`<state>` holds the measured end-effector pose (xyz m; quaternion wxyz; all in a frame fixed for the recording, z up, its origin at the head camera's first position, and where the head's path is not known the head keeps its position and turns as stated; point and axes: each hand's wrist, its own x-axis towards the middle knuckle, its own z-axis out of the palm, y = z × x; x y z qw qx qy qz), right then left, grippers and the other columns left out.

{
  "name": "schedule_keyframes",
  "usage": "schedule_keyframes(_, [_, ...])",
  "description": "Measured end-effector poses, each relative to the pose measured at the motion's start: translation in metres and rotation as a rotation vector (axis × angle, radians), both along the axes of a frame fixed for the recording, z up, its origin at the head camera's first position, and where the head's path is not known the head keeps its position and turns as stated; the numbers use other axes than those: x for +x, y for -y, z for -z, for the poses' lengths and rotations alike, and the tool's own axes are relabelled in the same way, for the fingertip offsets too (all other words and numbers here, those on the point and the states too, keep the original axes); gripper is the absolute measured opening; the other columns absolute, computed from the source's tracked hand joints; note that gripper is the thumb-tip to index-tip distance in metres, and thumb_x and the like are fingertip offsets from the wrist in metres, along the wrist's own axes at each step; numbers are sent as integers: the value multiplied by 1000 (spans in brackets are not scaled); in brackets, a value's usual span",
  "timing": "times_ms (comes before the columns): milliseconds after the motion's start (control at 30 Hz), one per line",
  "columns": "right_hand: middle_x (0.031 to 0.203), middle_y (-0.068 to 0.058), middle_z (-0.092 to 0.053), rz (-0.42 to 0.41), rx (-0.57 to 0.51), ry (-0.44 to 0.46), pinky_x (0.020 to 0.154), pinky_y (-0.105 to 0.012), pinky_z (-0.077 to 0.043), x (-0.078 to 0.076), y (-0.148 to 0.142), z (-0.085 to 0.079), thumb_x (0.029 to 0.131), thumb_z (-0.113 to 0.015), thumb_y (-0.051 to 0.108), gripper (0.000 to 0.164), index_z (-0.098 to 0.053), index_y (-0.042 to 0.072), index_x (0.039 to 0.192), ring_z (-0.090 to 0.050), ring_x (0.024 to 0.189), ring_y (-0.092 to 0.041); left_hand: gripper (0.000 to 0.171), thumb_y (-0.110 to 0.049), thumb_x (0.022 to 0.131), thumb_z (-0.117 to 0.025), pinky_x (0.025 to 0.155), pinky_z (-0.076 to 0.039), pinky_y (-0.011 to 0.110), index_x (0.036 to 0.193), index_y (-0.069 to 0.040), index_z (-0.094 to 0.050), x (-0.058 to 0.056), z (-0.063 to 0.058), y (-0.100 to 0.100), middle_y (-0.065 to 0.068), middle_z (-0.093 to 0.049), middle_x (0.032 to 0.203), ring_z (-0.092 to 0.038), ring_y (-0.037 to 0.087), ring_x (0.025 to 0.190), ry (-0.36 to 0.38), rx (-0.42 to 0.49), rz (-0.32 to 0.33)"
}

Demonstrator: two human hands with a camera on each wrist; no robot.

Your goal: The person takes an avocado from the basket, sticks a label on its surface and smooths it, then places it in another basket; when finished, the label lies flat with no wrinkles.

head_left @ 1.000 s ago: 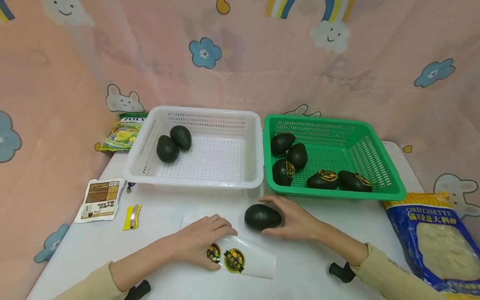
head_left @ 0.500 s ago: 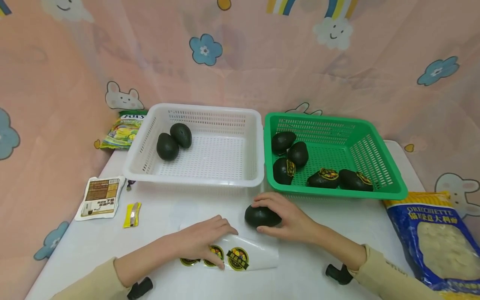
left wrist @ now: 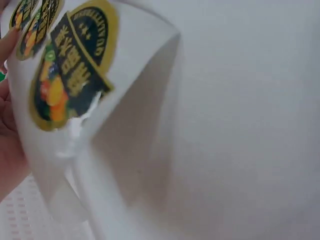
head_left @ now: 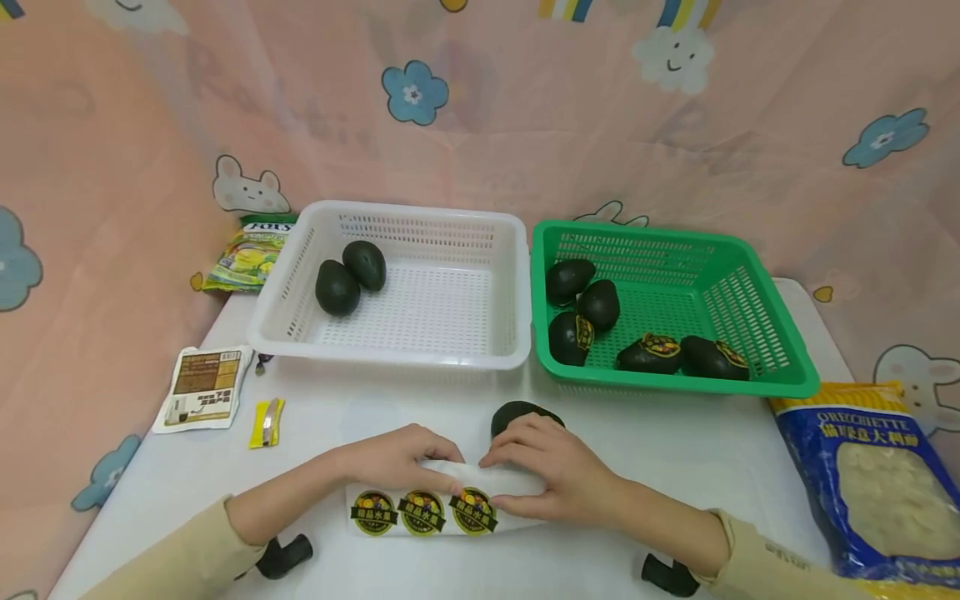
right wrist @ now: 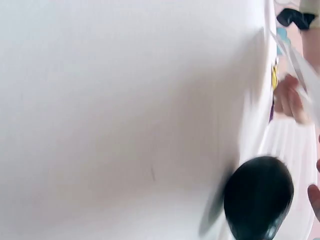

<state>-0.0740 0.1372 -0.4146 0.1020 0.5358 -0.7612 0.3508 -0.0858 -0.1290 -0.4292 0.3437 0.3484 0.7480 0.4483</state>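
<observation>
White and glossy, a sheet (head_left: 447,517) bearing round black-and-gold labels (head_left: 422,512) is pinched by the left hand (head_left: 408,458), its row of labels on the near side of that grip. To the right of the pinch, the right hand (head_left: 566,475) holds nothing, thumb and fingers spread at the sheet's other end, contact unclear; just beyond its fingers lies a dark avocado (head_left: 517,410), partly hidden, with a green basket (head_left: 697,386) farther off.

Stickers (head_left: 422,512) “精品水果”, green bag (head_left: 251,260) “FOX'S”, blue bag (head_left: 870,467) “ORECCHIETTE”.
</observation>
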Motion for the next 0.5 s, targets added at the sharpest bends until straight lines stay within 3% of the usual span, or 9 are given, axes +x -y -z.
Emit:
schedule_keyframes(200, [104, 8, -65, 71, -13, -142, 96, -44, -43, 8, 3, -1, 77, -83, 31, 35, -72, 19, 107, -55, 101, -15, 24, -25, 99, -58, 60, -52, 20, 110, -7, -70, 0, -11, -4, 8, -73, 91, -65, 8, 66, 438, 68, -66])
schedule_keyframes(267, [105, 7, -66, 83, -16, -177, 98, -50, -42, 8, 2, -2, 78, -82, 32, 33, -73, 19, 107, -56, 102, -16, 27, -24, 100, -56, 60, -53, 21, 112, -3, -67, 1, -12, -6, 12, -72, 93, -67, 11, 68, 547, 96, -83])
schedule_keyframes(400, [110, 6, -66, 90, -2, -179, 101, -54, -38, 10, 0, -2, 81, -81, 32, 25, -74, 22, 102, -57, 104, -19, 30, -22, 100, -54, 63, -55, 23, 114, 3, -63, 1, -12, -7, 11, -71, 94, -69, 12, 72, 650, 144, -95])
schedule_keyframes(500, [109, 8, -66, 81, -19, -134, 105, -52, -35, 13, 0, -2, 83, -79, 30, 15, -74, 24, 96, -56, 105, -19, 31, -22, 100, -54, 63, -55, 22, 115, 4, -62, 1, -12, -8, 10, -71, 94, -68, 12, 73, 665, 145, -98])
